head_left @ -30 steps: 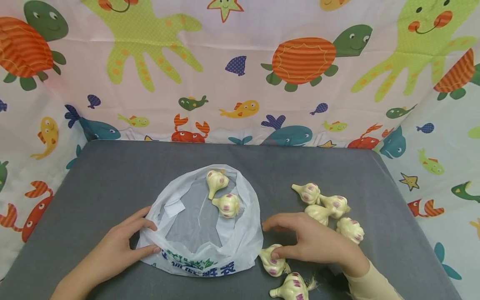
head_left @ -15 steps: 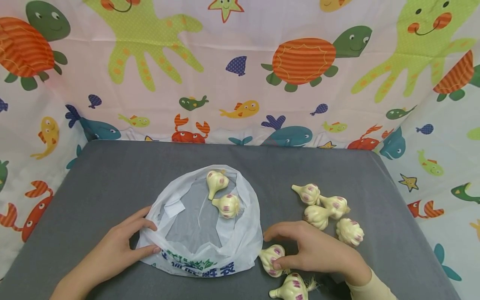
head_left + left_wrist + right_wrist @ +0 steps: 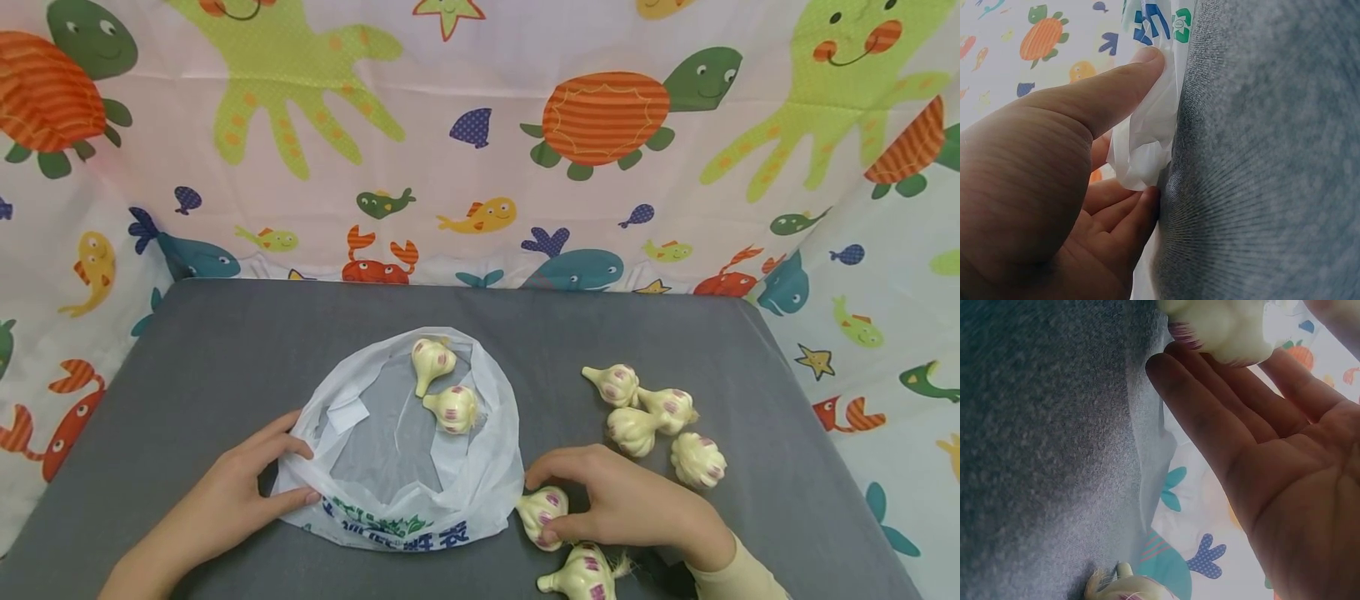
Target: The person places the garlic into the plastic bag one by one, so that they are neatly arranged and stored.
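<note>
A white plastic bag (image 3: 491, 467) with green and blue print stands with its mouth spread on the grey table. Two garlic bulbs, an upper bulb (image 3: 432, 362) and a lower bulb (image 3: 454, 409), lie inside it. My left hand (image 3: 232, 492) holds the bag's left side; in the left wrist view its plastic (image 3: 1150, 119) runs between thumb and fingers. Right of the bag, my right hand (image 3: 630, 500) grips a garlic bulb (image 3: 542, 512), thumb on the near side and fingers along the far side. That bulb (image 3: 1229, 328) shows at the top of the right wrist view.
Another garlic bulb (image 3: 588, 575) lies just nearer than the gripped one. Beyond the right hand sits a group of several bulbs, among them a far bulb (image 3: 617, 385) and a right-hand bulb (image 3: 697, 460). A printed sea-animal cloth (image 3: 420, 150) rises behind the table.
My right hand has come slightly nearer and lower, settling its fingers around the garlic bulb beside the bag. The left hand and the bag keep their places.
</note>
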`<state>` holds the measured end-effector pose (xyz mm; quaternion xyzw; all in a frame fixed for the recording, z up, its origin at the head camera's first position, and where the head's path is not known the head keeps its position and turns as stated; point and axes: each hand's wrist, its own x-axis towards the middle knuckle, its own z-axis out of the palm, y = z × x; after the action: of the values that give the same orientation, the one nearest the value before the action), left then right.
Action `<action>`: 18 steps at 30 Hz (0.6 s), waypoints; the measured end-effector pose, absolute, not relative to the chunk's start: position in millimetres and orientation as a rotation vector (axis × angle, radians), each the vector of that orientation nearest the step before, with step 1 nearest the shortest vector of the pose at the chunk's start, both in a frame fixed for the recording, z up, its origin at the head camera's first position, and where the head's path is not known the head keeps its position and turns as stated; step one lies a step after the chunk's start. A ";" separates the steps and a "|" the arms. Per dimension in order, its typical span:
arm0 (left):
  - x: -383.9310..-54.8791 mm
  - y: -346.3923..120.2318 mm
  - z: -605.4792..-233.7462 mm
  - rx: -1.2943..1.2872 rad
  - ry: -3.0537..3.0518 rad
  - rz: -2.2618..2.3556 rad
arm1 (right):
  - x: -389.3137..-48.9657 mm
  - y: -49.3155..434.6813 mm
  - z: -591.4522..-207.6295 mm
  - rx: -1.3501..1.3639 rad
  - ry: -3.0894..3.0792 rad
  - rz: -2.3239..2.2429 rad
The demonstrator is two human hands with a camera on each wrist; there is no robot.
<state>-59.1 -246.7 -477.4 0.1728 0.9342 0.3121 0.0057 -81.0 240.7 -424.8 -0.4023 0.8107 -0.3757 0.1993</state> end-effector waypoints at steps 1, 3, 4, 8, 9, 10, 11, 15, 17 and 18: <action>-58.8 -246.7 -477.5 0.548 2.928 0.983 | -81.1 240.5 -425.2 -1.123 2.267 -1.049; -58.2 -246.7 -477.4 0.557 2.933 0.990 | -81.3 240.4 -425.6 -1.119 2.266 -1.046; -58.4 -246.6 -477.0 0.558 2.934 0.991 | -81.3 240.7 -425.7 -1.114 2.264 -1.045; -58.8 -246.6 -475.4 0.541 2.919 0.989 | -81.3 241.5 -425.6 -1.087 2.261 -1.026; -59.0 -246.5 -475.1 0.536 2.914 0.988 | -81.2 241.7 -425.7 -1.082 2.260 -1.021; -59.0 -246.7 -475.3 0.530 2.909 0.990 | -81.2 241.6 -425.8 -1.080 2.258 -1.018; -59.0 -246.9 -475.2 0.524 2.905 0.989 | -81.1 241.4 -425.9 -1.077 2.258 -1.014; -58.9 -247.0 -475.9 0.525 2.910 0.988 | -80.9 240.8 -425.8 -1.063 2.253 -1.002; -58.7 -246.8 -476.9 0.537 2.917 1.001 | -80.6 240.7 -425.4 -1.049 2.252 -0.995; -58.5 -246.6 -477.4 0.544 2.920 1.007 | -80.5 240.7 -425.1 -1.044 2.249 -0.993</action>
<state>-58.5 -246.6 -477.4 0.1735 0.9311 0.3210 0.0028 -80.5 240.7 -425.1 -0.3801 0.8189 -0.3616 0.2329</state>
